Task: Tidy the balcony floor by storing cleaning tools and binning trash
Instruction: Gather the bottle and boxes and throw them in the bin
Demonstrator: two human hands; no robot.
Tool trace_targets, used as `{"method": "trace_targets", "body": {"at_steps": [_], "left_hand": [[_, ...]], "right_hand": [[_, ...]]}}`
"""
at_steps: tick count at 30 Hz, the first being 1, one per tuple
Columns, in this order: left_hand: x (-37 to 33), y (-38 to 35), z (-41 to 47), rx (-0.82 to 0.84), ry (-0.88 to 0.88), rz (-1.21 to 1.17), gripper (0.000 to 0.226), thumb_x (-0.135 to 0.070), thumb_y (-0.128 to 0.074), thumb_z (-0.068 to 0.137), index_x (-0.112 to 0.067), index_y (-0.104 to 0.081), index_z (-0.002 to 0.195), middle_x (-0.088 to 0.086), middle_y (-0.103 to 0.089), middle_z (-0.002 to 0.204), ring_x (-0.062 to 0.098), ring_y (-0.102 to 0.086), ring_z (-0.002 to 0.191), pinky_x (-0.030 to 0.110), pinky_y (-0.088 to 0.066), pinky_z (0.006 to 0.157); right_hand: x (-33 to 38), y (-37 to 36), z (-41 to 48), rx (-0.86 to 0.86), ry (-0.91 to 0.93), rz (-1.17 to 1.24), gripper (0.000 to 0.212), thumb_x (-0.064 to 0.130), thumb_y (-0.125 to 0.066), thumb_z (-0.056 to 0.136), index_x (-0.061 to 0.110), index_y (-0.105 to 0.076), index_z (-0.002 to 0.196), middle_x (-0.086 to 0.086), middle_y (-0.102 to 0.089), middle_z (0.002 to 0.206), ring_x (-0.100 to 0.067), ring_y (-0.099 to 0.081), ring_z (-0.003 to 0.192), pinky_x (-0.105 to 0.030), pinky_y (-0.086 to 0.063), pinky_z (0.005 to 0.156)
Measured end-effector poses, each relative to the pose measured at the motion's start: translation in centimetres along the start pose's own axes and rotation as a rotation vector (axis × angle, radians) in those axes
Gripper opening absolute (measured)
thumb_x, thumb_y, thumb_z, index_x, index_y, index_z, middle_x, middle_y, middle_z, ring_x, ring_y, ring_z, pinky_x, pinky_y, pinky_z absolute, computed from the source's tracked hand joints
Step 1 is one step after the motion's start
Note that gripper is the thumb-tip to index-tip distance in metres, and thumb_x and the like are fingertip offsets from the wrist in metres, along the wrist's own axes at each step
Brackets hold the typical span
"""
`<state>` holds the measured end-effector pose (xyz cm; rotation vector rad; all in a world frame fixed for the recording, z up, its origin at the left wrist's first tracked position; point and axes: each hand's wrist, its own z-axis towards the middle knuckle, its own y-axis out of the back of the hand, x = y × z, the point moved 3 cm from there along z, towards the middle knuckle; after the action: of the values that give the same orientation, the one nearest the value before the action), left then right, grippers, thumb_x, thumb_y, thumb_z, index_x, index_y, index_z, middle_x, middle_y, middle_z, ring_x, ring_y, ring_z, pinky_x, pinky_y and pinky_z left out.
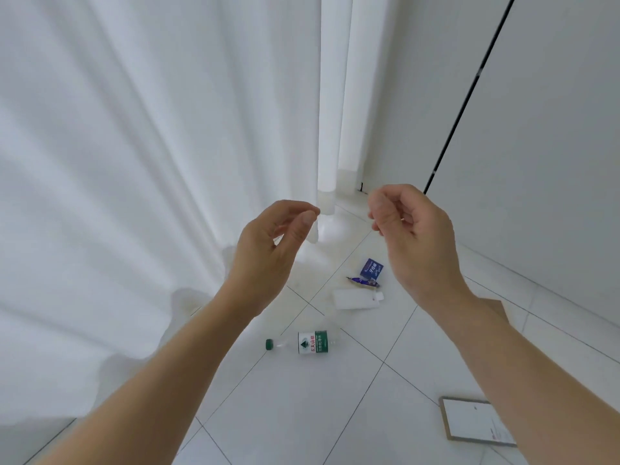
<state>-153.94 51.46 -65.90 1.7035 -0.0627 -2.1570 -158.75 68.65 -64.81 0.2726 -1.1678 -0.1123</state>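
Both my hands are raised in front of me, above the white tiled floor. My left hand (271, 253) has loosely curled fingers and holds nothing. My right hand (412, 236) is also loosely curled and empty. On the floor below lies a clear plastic bottle (307, 343) with a green cap and a green-and-white label, on its side. Farther back lie a small blue box (371, 269), a crumpled blue wrapper (362, 281) and a white rectangular bottle (357, 298), close together.
A white curtain (141, 162) hangs along the left and reaches the floor. A white pipe (330, 112) stands in the corner. White panels (543, 129) with a black seam line the right. A flat card with a white face (473, 422) lies at the lower right.
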Motion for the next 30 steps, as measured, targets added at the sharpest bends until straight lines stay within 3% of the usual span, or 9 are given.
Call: {"method": "trace_targets", "body": {"at_steps": [4,10,14,22,26,30], "left_hand": [[11.6,-4.1,-2.9,0.094,0.067,0.058,0.011,-0.029,-0.057,0.093,-0.038,-0.064,0.090,-0.021,-0.068,0.092,-0.006,-0.062,0.091,0.006,-0.044,0.081],[26.0,-8.9,-6.4,0.238,0.096,0.256,0.010,-0.030,-0.056,0.093,-0.039,-0.060,0.092,-0.016,-0.065,0.097,-0.007,-0.056,0.092,0.003,-0.041,0.080],[33.2,-11.0,-7.3,0.344,0.159,0.391,0.013,-0.032,-0.056,0.093,-0.028,-0.061,0.105,-0.011,-0.061,0.103,-0.007,-0.056,0.092,0.016,-0.042,0.083],[42.3,-12.3,-8.4,0.510,0.314,0.592,0.031,-0.030,-0.057,0.092,-0.021,-0.054,0.122,-0.001,-0.054,0.122,0.014,-0.052,0.106,0.025,-0.038,0.085],[46.1,-13.5,-8.4,0.587,0.427,0.628,0.049,-0.023,-0.062,0.090,-0.017,-0.044,0.135,0.002,-0.039,0.145,0.023,-0.045,0.125,0.032,-0.040,0.098],[49.3,-15.1,-8.7,0.685,0.453,0.776,0.068,-0.019,-0.069,0.082,-0.017,-0.036,0.141,0.005,-0.044,0.142,0.026,-0.044,0.125,0.042,-0.032,0.110]], "right_hand": [[-10.1,-1.6,-4.0,0.026,-0.026,-0.065,0.010,0.031,-0.055,0.093,0.029,-0.059,0.085,0.023,-0.061,0.071,-0.001,-0.056,0.068,-0.010,-0.043,0.067],[-23.0,-3.9,-8.7,0.140,-0.085,-0.160,0.017,0.032,-0.058,0.091,0.018,-0.063,0.097,-0.002,-0.065,0.085,-0.010,-0.055,0.074,-0.013,-0.044,0.064],[-28.4,-5.1,-10.8,0.203,-0.144,-0.175,0.022,0.034,-0.059,0.090,0.017,-0.061,0.104,0.002,-0.062,0.085,-0.007,-0.054,0.076,-0.010,-0.043,0.067],[-32.5,-7.7,-13.8,0.308,-0.244,-0.301,0.034,0.041,-0.054,0.091,0.019,-0.056,0.117,0.006,-0.057,0.094,-0.008,-0.055,0.083,-0.020,-0.046,0.074],[-33.1,-8.0,-14.2,0.341,-0.262,-0.315,0.030,0.035,-0.058,0.091,0.025,-0.055,0.118,0.013,-0.054,0.095,-0.005,-0.055,0.086,-0.012,-0.043,0.073],[-33.9,-7.0,-14.9,0.365,-0.297,-0.359,0.031,0.030,-0.059,0.090,0.027,-0.054,0.121,0.016,-0.053,0.098,-0.003,-0.055,0.089,-0.009,-0.040,0.072]]}}
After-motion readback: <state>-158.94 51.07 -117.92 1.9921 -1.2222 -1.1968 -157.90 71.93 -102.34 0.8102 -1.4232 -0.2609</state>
